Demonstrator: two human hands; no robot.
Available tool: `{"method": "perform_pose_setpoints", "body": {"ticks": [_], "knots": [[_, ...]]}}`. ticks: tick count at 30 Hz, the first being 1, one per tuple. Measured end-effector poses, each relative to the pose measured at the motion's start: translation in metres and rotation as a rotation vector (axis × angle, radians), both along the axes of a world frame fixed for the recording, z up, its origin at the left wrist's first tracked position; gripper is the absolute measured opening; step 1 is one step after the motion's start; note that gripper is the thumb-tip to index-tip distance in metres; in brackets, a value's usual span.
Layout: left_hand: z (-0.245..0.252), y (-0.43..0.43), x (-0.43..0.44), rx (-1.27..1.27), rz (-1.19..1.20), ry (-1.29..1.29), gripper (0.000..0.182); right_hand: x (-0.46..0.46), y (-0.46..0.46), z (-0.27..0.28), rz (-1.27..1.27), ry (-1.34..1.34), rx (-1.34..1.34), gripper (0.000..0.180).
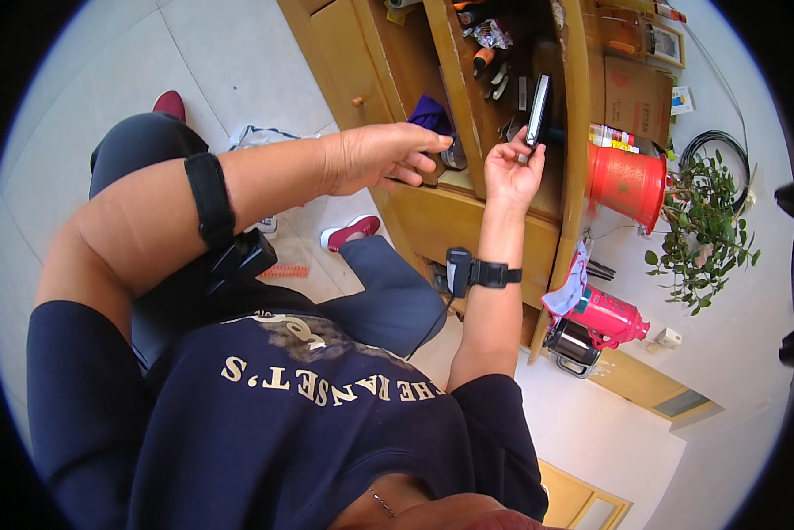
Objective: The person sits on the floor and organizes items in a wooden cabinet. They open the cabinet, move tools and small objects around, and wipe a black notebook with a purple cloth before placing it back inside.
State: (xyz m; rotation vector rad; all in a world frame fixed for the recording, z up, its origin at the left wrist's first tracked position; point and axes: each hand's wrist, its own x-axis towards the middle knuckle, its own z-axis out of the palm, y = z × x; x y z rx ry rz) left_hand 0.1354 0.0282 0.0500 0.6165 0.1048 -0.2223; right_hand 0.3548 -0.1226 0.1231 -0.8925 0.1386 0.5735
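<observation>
My right hand reaches to an open compartment of the wooden cabinet. Between its thumb and fingers is a slim, flat dark object with a bright silvery edge, held upright; its exact kind is unclear. My left hand hovers in front of the neighbouring compartment with its fingers apart and nothing in them. Close by it are a purple cloth and a clear container, partly hidden by my fingers. Deeper in the right compartment lie an orange-capped item, a crumpled foil packet and white-handled items.
On the cabinet top stand a red bucket, a cardboard box, a pink thermos flask and a kettle. A leafy plant and a coiled black cable are beyond. A plastic bag lies on the tiled floor.
</observation>
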Motion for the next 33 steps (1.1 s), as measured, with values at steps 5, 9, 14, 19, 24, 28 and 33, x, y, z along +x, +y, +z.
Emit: {"method": "perform_pose_setpoints", "body": {"ticks": [5,9,14,19,24,28,33], "knots": [[-0.001,0.000,0.005,0.030,-0.018,0.016,0.074,0.054,0.026,-0.010,-0.070,0.016,-0.021,0.037],[-0.003,0.002,0.010,0.042,-0.013,0.046,0.071,0.094,0.056,-0.017,-0.195,0.050,-0.039,0.034],[-0.001,0.005,0.013,0.059,-0.019,0.069,0.066,0.137,0.071,-0.029,-0.265,-0.015,-0.200,0.041],[-0.006,0.004,0.017,0.030,-0.022,0.109,0.062,0.172,0.066,-0.042,-0.291,-0.085,-0.337,0.048],[-0.010,0.002,0.023,0.048,-0.043,0.139,0.061,0.199,0.064,-0.049,-0.323,-0.029,-0.286,0.047],[-0.015,-0.002,0.030,0.053,-0.047,0.143,0.061,0.204,0.069,-0.052,-0.265,-0.058,-0.328,0.049],[-0.010,-0.005,0.031,0.015,-0.032,0.159,0.062,0.209,0.077,-0.054,-0.188,-0.219,-0.601,0.054]]}}
